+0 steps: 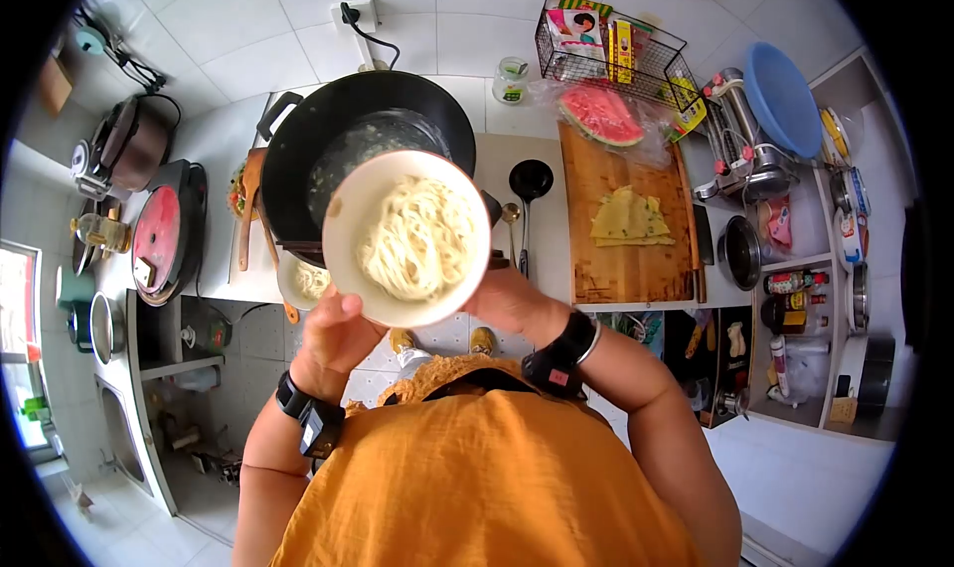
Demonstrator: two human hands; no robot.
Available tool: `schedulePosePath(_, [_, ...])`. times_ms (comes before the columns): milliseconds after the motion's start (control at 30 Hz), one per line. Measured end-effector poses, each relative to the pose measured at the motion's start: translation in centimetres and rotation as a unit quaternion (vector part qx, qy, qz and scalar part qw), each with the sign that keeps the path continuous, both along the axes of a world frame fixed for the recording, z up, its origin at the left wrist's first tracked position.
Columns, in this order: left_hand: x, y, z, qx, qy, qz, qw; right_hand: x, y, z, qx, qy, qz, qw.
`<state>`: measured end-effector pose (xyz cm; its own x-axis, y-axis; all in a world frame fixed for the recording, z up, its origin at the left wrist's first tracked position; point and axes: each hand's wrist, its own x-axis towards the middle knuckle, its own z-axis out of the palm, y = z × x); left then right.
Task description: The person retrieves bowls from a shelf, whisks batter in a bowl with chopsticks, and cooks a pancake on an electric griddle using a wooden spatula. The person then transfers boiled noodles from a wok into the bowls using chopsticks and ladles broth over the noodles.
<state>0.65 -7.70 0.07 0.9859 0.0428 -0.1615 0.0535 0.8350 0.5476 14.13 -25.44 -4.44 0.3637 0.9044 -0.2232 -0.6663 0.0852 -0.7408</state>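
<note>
Where the near wall of the black wok (288, 169) comes toward the counter's front edge, I hold a pale bowl (350, 204) of noodles (422, 239) up between my two hands, its mouth turned to the head camera. My left hand (333, 336) grips the bowl's lower left side, thumb near the rim; my right hand (512, 304) is closed on the lower right side. The fingers beneath are hidden, so I cannot tell how they lie. Gripping from opposite sides presumably shares the weight and keeps the loose strands level. The bowl overlaps the wok in view; whether the two touch cannot be told.

Clear liquid (373, 145) lies in the wok, which stands toward the counter's back edge, probably to keep the front edge free for the arms. Beside its left wall, a wooden spatula (249, 204) lies along the counter; partly covered by the raised bowl, a second bowl (286, 285) with noodles rests near the front edge. Right of the wok, a black ladle (531, 179) and a small spoon (511, 214) point their handles frontward, seemingly for easy reach. Farther right, folded flatbread (631, 219) occupies the middle of the cutting board (596, 281), and cut watermelon (602, 116) lies at its back edge.
</note>
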Motion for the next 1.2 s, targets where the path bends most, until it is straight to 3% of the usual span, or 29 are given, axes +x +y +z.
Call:
schedulePosePath(67, [-0.4, 0.2, -0.2, 0.002, 0.004, 0.076, 0.997, 3.2, -3.0, -4.3, -0.155, -0.204, -0.049, 0.965])
schedulePosePath(100, [-0.9, 0.5, -0.2, -0.006, 0.005, 0.097, 0.995, 4.7, -4.9, -10.2, -0.246, -0.399, -0.127, 0.874])
schedulePosePath(133, [-1.4, 0.7, 0.3, 0.012, 0.001, 0.120, 0.993, 5.3, -6.4, -12.2, -0.369, -0.505, -0.147, 0.766])
schedulePosePath(167, [-2.0, 1.1, 0.6, 0.002, 0.004, 0.131, 0.991, 5.8, -7.4, -13.4, -0.447, -0.516, -0.112, 0.722])
schedulePosePath(200, [-2.7, 1.6, 0.7, -0.009, 0.008, 0.143, 0.990, 5.6, -7.7, -14.9, -0.445, -0.518, -0.109, 0.723])
schedulePosePath(267, [-4.2, 2.6, 0.3, -0.010, 0.000, 0.163, 0.987, 4.9, -8.2, -18.0, -0.500, -0.608, -0.133, 0.602])
schedulePosePath(400, [-6.4, 4.3, -0.2, 0.014, 0.030, 0.217, 0.976, 5.3, -7.7, -19.1, -0.540, -0.501, -0.084, 0.671])
schedulePosePath(467, [-7.0, 5.0, -0.4, 0.018, 0.005, 0.232, 0.973, 6.3, -9.1, -21.6, -0.506, -0.479, -0.119, 0.708])
schedulePosePath(533, [-7.6, 5.9, -0.9, 0.013, 0.008, 0.229, 0.973, 7.0, -9.4, -20.7, -0.415, -0.179, -0.259, 0.854])
schedulePosePath(600, [-8.1, 6.5, -1.3, 0.005, 0.012, 0.233, 0.972, 6.5, -10.2, -15.6, -0.337, -0.139, -0.316, 0.876])
schedulePosePath(667, [-8.4, 7.2, -1.5, 0.009, 0.021, 0.246, 0.969, 6.5, -11.1, -12.5, -0.315, -0.209, -0.332, 0.864])
schedulePosePath(733, [-8.8, 7.9, -1.5, 0.007, 0.025, 0.263, 0.964, 7.3, -12.6, -10.5, -0.266, -0.399, -0.280, 0.832])
schedulePosePath(867, [-9.6, 9.3, -1.6, -0.002, 0.008, 0.266, 0.964, 4.4, -10.2, 3.3, -0.279, -0.491, -0.247, 0.787])
schedulePosePath(933, [-9.9, 9.7, -1.6, 0.006, 0.033, 0.287, 0.957, 3.5, -8.7, 7.4, -0.244, -0.632, -0.211, 0.704])
schedulePosePath(1000, [-10.1, 10.1, -1.7, 0.008, 0.029, 0.289, 0.957, 2.7, -6.5, 8.9, -0.212, -0.659, -0.227, 0.685])
schedulePosePath(1067, [-10.5, 10.7, -2.1, 0.009, 0.025, 0.291, 0.956, 2.6, -4.2, 9.1, -0.144, -0.750, -0.278, 0.583])
schedulePosePath(1100, [-10.7, 11.0, -2.5, 0.009, 0.025, 0.280, 0.960, 2.3, -2.3, 9.1, -0.137, -0.758, -0.296, 0.565])
schedulePosePath(1133, [-10.9, 11.2, -2.8, 0.010, 0.025, 0.269, 0.963, 2.4, -0.2, 8.9, -0.109, -0.758, -0.290, 0.573])
schedulePosePath(1200, [-11.3, 11.5, -3.1, -0.001, 0.027, 0.268, 0.963, 2.8, 2.1, 6.9, -0.165, -0.683, -0.236, 0.671])
